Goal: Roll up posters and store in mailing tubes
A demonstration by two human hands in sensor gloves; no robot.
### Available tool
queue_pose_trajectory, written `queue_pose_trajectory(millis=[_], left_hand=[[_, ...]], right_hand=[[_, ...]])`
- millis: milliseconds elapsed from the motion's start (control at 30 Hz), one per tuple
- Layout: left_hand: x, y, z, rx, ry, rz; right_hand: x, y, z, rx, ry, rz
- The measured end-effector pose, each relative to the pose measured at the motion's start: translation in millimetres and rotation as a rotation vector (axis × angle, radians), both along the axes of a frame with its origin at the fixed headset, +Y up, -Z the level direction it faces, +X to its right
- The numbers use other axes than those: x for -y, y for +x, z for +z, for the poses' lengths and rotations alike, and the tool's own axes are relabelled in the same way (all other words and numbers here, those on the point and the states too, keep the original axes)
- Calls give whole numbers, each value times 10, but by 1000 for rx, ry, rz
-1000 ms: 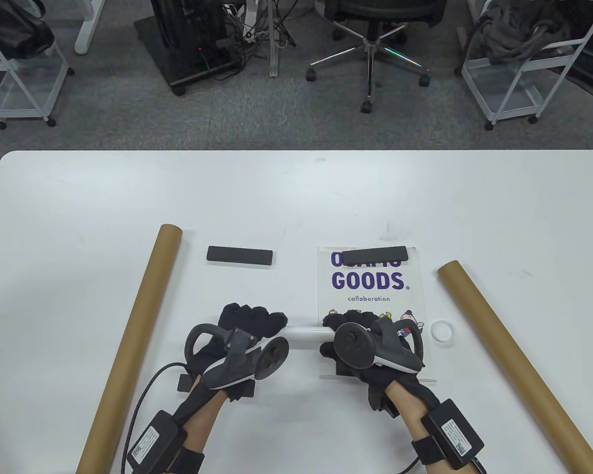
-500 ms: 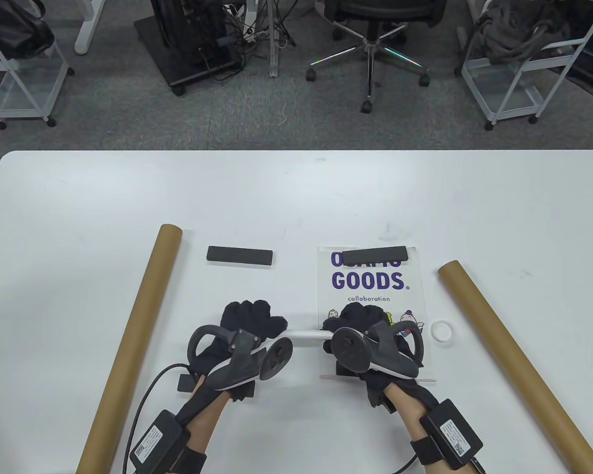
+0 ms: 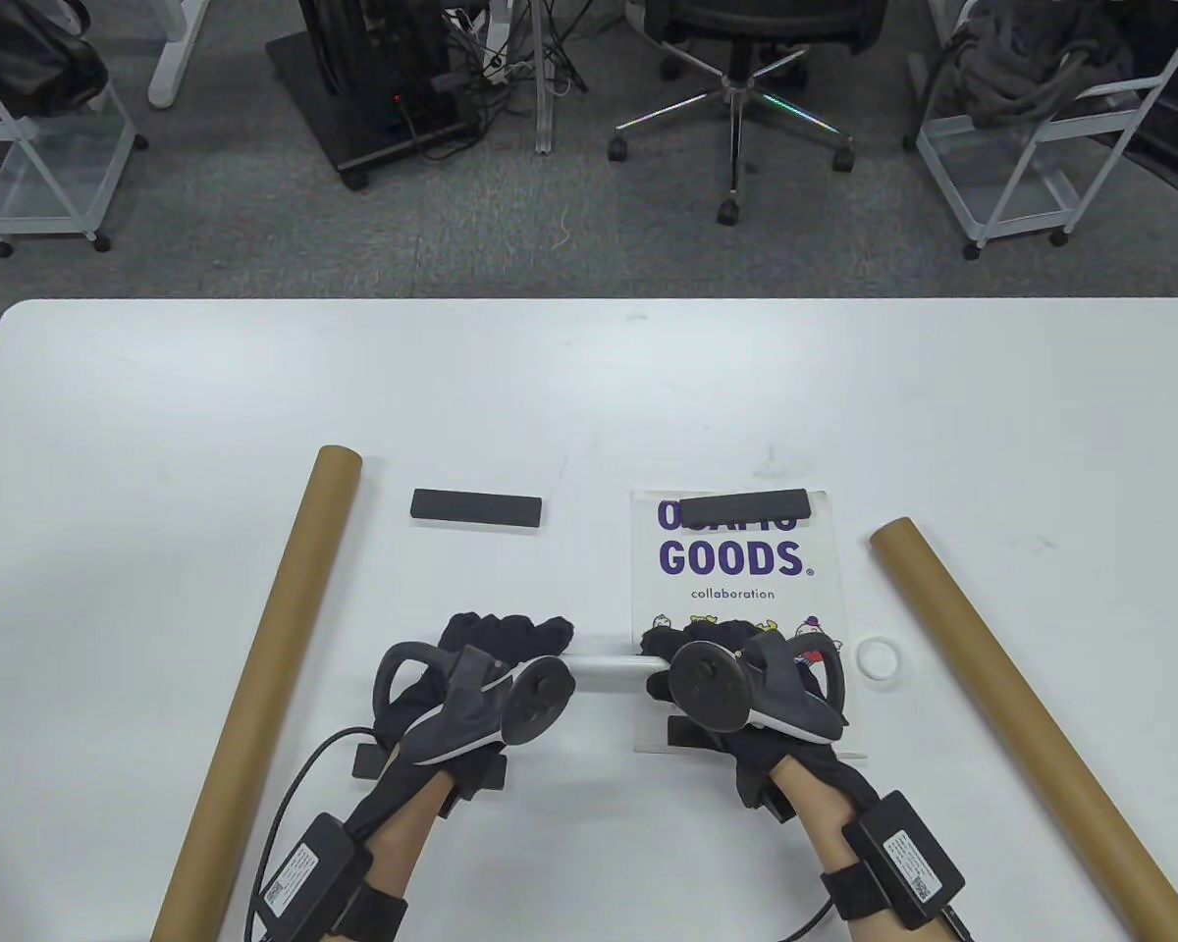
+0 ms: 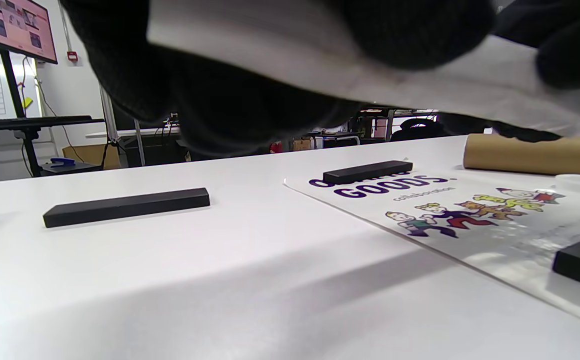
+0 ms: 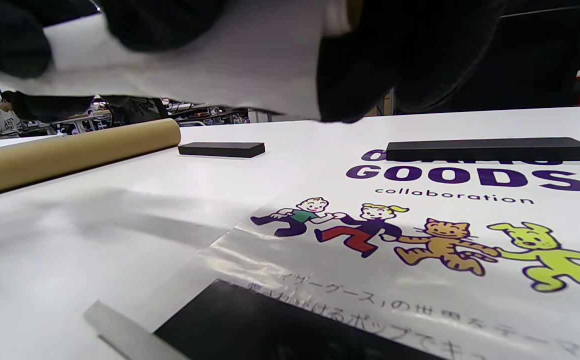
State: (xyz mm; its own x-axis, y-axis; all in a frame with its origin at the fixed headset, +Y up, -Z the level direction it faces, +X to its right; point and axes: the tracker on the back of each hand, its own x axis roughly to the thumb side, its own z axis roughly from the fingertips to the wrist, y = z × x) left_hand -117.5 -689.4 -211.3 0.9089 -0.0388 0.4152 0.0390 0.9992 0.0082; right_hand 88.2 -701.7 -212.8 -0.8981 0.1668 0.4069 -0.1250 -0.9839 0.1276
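While both hands work near the front of the bench, a rolled white poster spans the gap between them, lying crosswise and, per the wrist views, lifted clear of the surface. Left hand: fingers curled round the roll's left end. Right hand: fingers curled round the right end, thumb side toward the middle. Only the short middle stretch of the roll shows in the table view.

Second poster, the flat printed one reading "GOODS collaboration", lies on the bench under and beyond the right hand. A black bar weight sits across its far edge; another dark bar sits on its near edge.

A spare black bar lies beyond the left hand, apart from everything.

Left mailing tube lies well left of the left hand, running near to far. Right mailing tube lies right of the right hand, angled. A white end cap sits between the flat poster and the right tube.
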Motion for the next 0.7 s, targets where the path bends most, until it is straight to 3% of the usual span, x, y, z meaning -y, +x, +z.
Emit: queue_pose_trajectory(millis=[100, 200, 333, 700], left_hand=[[-26, 3, 11, -8, 72, -64], [-48, -27, 7, -13, 53, -1], [-47, 9, 29, -7, 115, -75], [-13, 24, 24, 3, 78, -83]], right_hand=[[-23, -9, 11, -22, 0, -9], [-21, 11, -1, -27, -35, -33], [-30, -17, 13, 1, 21, 2], [-5, -14, 7, 14, 41, 21]])
